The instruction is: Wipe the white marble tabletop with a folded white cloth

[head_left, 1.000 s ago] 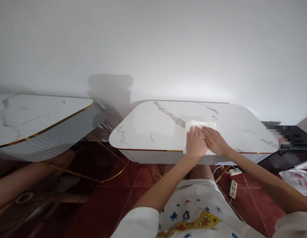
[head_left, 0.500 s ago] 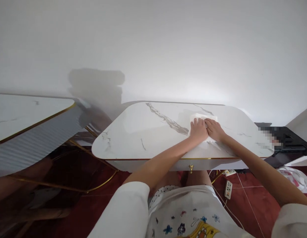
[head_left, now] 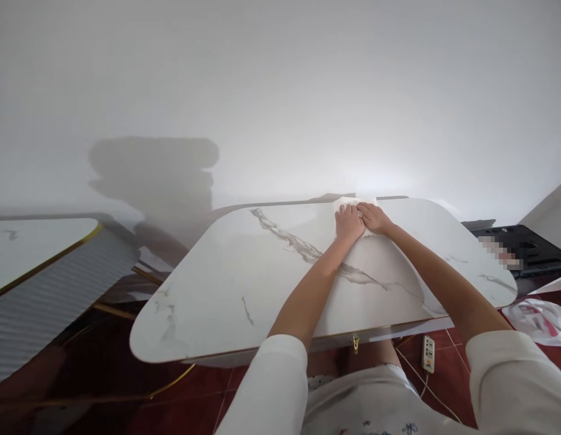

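A thin white cloth (head_left: 348, 202), perhaps a paper wipe, lies on the white marble-patterned tabletop (head_left: 208, 272) near its back edge, by the wall. My left hand (head_left: 350, 222) presses down on it with the fingers slightly bent. Beside it my right hand (head_left: 374, 219) bears on the cloth too, its fingertips meeting the left hand. Both palms hide the middle of the cloth. Grey-brown veining runs across the surface under my forearms. A small gold knob (head_left: 355, 344) sits on the table's front, nearest my body.
Another gold-trimmed marble-topped table (head_left: 40, 241) stands to the left. A black case-like object (head_left: 529, 248), partly pixelated, is at the right. On the red floor lie a power strip (head_left: 427, 354) with its cable and a white plastic bag (head_left: 536, 320). The wall (head_left: 280, 96) rises behind.
Both hands have pushed the cloth away from me toward the wall, to the table's back edge. My arms reach farther, and the view has shifted so more of the tabletop's front shows.
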The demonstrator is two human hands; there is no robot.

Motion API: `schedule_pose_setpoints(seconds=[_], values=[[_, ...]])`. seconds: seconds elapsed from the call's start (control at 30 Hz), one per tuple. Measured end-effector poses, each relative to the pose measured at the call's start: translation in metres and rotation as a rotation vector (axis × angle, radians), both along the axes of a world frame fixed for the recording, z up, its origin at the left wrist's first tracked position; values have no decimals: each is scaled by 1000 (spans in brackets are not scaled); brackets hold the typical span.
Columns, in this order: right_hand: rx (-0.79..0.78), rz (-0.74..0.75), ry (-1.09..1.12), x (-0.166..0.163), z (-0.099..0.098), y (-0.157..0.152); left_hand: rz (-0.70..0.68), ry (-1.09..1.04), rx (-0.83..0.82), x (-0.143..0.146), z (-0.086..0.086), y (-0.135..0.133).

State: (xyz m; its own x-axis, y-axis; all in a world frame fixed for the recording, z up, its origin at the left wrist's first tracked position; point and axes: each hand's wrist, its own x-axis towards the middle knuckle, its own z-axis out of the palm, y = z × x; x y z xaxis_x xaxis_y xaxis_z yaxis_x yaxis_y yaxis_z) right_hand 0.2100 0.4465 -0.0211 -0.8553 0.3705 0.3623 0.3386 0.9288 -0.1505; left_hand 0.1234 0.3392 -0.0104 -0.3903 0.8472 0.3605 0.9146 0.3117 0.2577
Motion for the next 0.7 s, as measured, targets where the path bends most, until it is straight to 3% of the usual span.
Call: schedule_pose_setpoints(seconds=[0.33, 0.7], values=[[44, -12, -38, -26, 1, 35, 3, 21, 48, -25, -3, 33], [-3, 7, 7, -5, -2, 72, -2, -6, 53, -6, -4, 70]])
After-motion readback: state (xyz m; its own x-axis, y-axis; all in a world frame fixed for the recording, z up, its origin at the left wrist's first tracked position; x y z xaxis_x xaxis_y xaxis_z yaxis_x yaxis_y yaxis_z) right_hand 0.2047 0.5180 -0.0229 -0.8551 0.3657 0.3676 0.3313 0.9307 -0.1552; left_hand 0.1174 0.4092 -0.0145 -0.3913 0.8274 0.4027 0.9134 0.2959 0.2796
